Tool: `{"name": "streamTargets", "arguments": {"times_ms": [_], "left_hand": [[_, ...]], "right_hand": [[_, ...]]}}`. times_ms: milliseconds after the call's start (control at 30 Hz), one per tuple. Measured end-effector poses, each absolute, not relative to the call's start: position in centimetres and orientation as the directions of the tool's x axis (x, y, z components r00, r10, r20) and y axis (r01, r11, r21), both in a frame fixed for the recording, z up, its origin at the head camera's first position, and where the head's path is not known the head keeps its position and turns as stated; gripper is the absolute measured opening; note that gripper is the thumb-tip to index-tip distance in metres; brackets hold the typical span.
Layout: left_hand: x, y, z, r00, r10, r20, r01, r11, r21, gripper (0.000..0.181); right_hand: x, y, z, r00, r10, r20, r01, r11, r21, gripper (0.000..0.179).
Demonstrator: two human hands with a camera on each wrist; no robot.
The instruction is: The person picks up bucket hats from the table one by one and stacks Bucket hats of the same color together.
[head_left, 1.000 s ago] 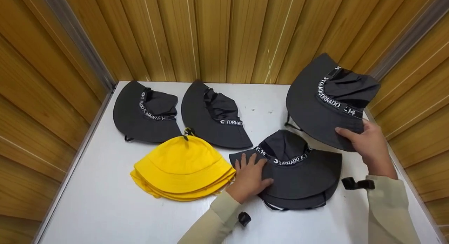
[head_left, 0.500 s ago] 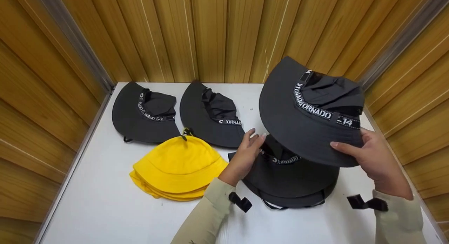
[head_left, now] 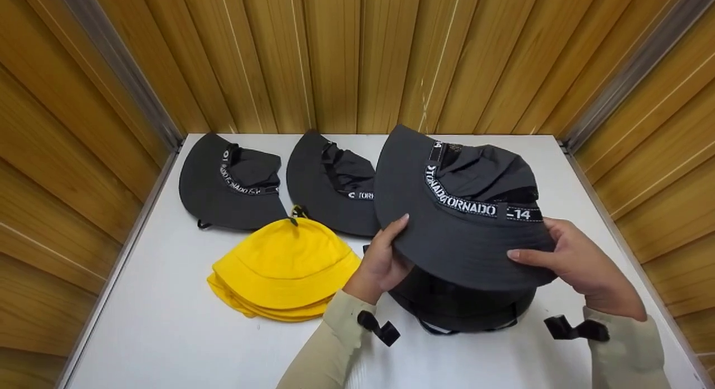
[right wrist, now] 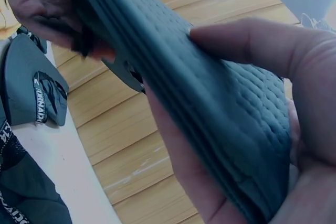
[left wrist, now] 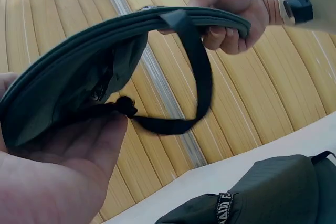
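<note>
A black bucket hat (head_left: 475,243) with a lettered TORNADO band is held up, brim toward me. My right hand (head_left: 586,266) pinches the brim's right edge, thumb on top and fingers beneath. On the left edge my left hand (head_left: 382,266) has its thumb over the brim and its fingers under it. In the left wrist view a black chin strap (left wrist: 203,87) with a cord stopper (left wrist: 125,106) hangs below the hat. The right wrist view shows stitched rows on the brim (right wrist: 184,93). Under the raised hat lies a stack of black hats (head_left: 469,313), partly hidden.
A stack of yellow bucket hats (head_left: 287,266) lies left of my left hand. Behind it are two black hats, one at far left (head_left: 204,193) and one nearer the middle (head_left: 313,199). Wood-patterned walls (head_left: 335,59) enclose the white table (head_left: 167,333) at back and sides.
My right hand has brought the black hat left and down, over the black stack. My left hand has come off the stack and now grips the raised hat's left brim.
</note>
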State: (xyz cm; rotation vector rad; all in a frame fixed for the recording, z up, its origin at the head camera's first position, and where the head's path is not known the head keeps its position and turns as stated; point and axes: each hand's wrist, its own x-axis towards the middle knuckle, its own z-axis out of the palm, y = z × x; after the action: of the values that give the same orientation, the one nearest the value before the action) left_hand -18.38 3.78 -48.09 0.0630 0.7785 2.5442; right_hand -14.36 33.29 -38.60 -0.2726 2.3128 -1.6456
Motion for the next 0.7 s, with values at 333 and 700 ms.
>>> {"name": "streamTargets", "arguments": {"times_ms": [333,700], "left_hand": [[-17.0,3.6,-48.6,-0.916,0.399,-0.042,-0.364,-0.784,0.503,0.038],[-15.7,4.4,-47.4,-0.962,0.271,-0.045,-0.261,-0.852,0.454,0.039]], "right_hand": [[-14.6,33.9,-39.9,-0.954,-0.291,-0.073,0.092,-0.053,-0.994,0.035],[-14.4,31.7,-43.1,-0.982,-0.164,0.094,0.132,-0.951,-0.279,0.056]]}}
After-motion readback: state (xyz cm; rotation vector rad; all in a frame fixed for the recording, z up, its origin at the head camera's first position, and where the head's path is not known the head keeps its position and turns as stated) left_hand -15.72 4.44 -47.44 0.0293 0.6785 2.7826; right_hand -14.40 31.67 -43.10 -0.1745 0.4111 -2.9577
